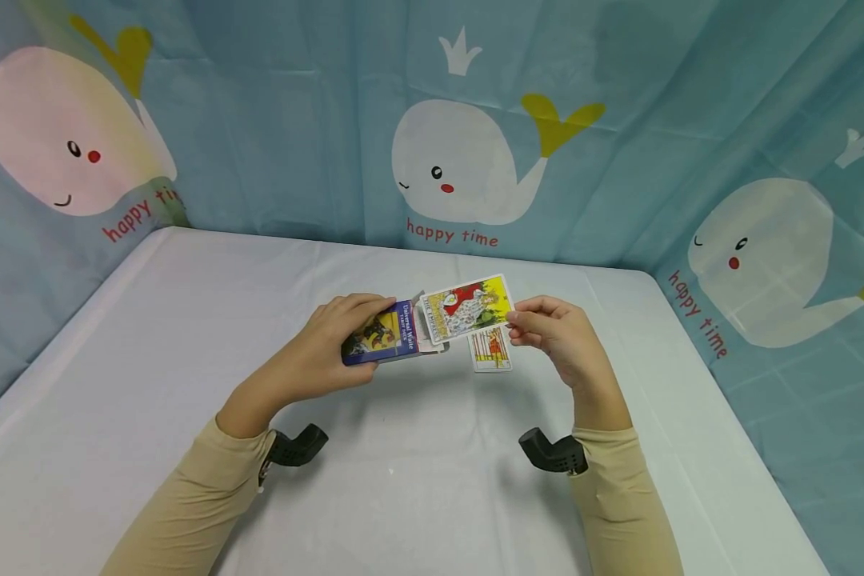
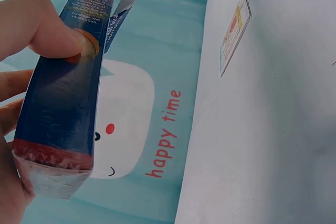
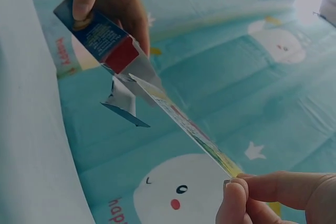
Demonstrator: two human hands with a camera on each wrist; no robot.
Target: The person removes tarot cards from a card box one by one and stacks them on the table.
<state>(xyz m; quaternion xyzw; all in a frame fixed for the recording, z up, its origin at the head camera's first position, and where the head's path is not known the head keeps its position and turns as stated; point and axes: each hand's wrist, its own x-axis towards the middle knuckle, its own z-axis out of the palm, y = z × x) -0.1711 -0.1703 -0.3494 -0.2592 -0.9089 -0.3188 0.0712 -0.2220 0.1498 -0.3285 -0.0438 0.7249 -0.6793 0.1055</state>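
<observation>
My left hand (image 1: 331,348) grips a blue tarot card box (image 1: 382,334) above the table, thumb along its narrow side in the left wrist view. The box's end flap (image 3: 126,100) hangs open, facing right. With thumb and fingertips my right hand (image 1: 563,332) pinches the outer end of a tarot card (image 1: 470,308) showing a seated figure on yellow. The card's other end is right at the box's open mouth, overlapping it in the head view. Lower and behind, a card with several upright bars (image 1: 491,350) lies face up on the white table.
A white cloth covers the table (image 1: 418,496). Behind and at both sides hangs a blue curtain (image 1: 281,144) printed with whales. Each wrist carries a black camera mount, one at the left wrist (image 1: 298,446) and one at the right (image 1: 553,452).
</observation>
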